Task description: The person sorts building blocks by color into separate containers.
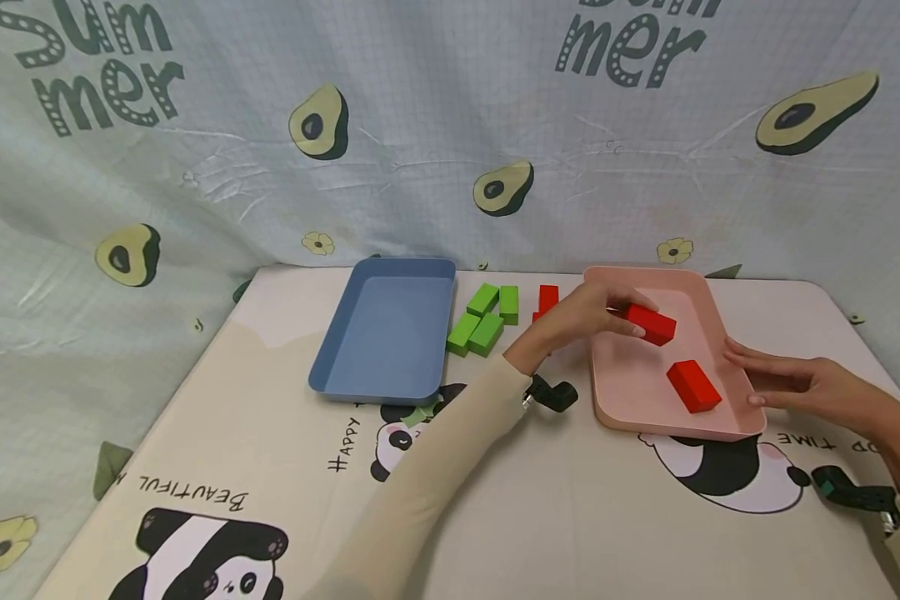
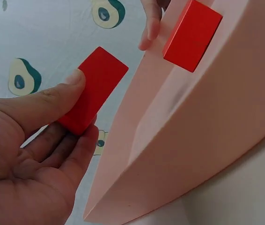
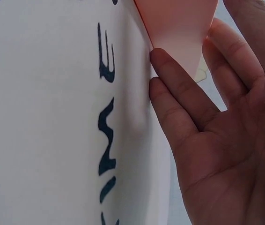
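Between thumb and fingers, my left hand (image 1: pixel 596 315) pinches a red block (image 1: pixel 652 325) above the pink tray (image 1: pixel 630 400). The left wrist view shows the thumb on one side of this red block (image 2: pixel 95 89), tilted in the grip. A second red block (image 1: pixel 693 387) lies inside the tray, toward its near right. My right hand (image 1: pixel 806 382) touches the tray's right wall with its fingertips, fingers extended. In the right wrist view these fingers (image 3: pixel 184 89) are against the tray's outer side (image 3: pixel 179 28).
A blue tray (image 1: pixel 390 333) stands on the left of the table. Several green blocks (image 1: pixel 485 333) lie beside it, and red blocks (image 1: pixel 547 297) sit partly behind my left forearm. A patterned curtain (image 1: pixel 420 125) hangs behind the table.
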Motion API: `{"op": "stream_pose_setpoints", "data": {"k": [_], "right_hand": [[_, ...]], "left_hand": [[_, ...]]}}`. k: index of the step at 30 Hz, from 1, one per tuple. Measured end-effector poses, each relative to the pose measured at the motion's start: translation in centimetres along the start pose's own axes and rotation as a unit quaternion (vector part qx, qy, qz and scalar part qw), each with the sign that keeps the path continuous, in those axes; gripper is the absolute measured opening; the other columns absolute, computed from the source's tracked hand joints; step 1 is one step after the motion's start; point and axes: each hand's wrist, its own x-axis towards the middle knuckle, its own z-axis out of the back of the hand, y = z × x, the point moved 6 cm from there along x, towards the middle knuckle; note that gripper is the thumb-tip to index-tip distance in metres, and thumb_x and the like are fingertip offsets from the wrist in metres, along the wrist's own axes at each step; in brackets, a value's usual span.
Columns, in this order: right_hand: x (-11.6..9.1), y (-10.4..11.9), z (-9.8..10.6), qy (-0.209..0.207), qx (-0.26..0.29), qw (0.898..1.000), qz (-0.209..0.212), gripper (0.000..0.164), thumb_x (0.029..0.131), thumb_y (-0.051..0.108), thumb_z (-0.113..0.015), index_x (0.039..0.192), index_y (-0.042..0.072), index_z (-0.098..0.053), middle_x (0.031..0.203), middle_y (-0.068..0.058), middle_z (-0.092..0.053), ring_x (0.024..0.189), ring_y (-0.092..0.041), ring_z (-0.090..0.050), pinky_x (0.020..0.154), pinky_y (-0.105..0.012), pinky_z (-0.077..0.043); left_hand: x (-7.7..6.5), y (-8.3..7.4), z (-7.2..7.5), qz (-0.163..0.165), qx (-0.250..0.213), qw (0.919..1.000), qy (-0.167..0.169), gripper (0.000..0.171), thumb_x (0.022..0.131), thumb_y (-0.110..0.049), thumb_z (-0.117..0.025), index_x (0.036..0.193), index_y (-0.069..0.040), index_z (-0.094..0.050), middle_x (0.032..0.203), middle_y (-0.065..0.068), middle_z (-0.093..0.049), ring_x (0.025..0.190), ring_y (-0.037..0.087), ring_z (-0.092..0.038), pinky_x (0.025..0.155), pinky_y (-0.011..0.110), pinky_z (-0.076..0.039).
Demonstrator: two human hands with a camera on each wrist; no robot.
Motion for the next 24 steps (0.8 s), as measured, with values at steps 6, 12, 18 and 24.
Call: {"op": "stream_pose_setpoints", "data": {"k": [6, 12, 18, 24], "right_hand": [[0.0, 0.1, 0.0, 0.002, 0.0, 1.0, -0.001, 0.072, 0.095, 0.034, -0.072, 0.157, 0.022, -0.037, 0.153, 0.029, -0.024, 0.136, -0.059, -0.035, 0.096, -0.074, -0.04], [-0.1, 0.1, 0.1, 0.003, -0.005, 1.0, -0.005, 0.073, 0.095, 0.034, -0.072, 0.157, 0.021, -0.036, 0.156, 0.025, -0.022, 0.136, -0.059, -0.035, 0.097, -0.074, -0.038], [-0.1, 0.0, 0.2, 0.009, -0.004, 1.0, -0.014, 0.073, 0.095, 0.036, -0.072, 0.157, 0.019, -0.038, 0.161, 0.01, -0.024, 0.136, -0.059, -0.034, 0.097, -0.073, -0.04], [0.0, 0.1, 0.1, 0.013, 0.001, 1.0, -0.015, 0.072, 0.095, 0.036, -0.073, 0.156, 0.018, -0.04, 0.162, 0.0, -0.026, 0.137, -0.059, -0.034, 0.097, -0.074, -0.038]], "left_hand": [[1.6, 0.2, -0.1, 0.022, -0.019, 0.9996, 0.0, 0.032, 0.089, 0.001, -0.075, 0.121, -0.005, -0.074, 0.107, 0.004, -0.073, 0.092, 0.011, -0.066, 0.081, 0.016, -0.055], [3.0, 0.4, -0.6, 0.033, -0.02, 0.9992, 0.012, 0.032, 0.09, 0.0, -0.075, 0.121, -0.005, -0.074, 0.109, 0.003, -0.074, 0.094, 0.01, -0.067, 0.084, 0.014, -0.053], [4.1, 0.6, -1.0, 0.04, -0.017, 0.9989, 0.017, 0.033, 0.09, -0.002, -0.075, 0.123, -0.006, -0.073, 0.111, 0.004, -0.074, 0.096, 0.009, -0.064, 0.083, 0.014, -0.051], [4.6, 0.5, -1.3, 0.035, -0.045, 0.9981, 0.023, 0.033, 0.089, -0.002, -0.076, 0.122, -0.004, -0.073, 0.11, 0.006, -0.074, 0.096, 0.01, -0.064, 0.081, 0.017, -0.053]]}}
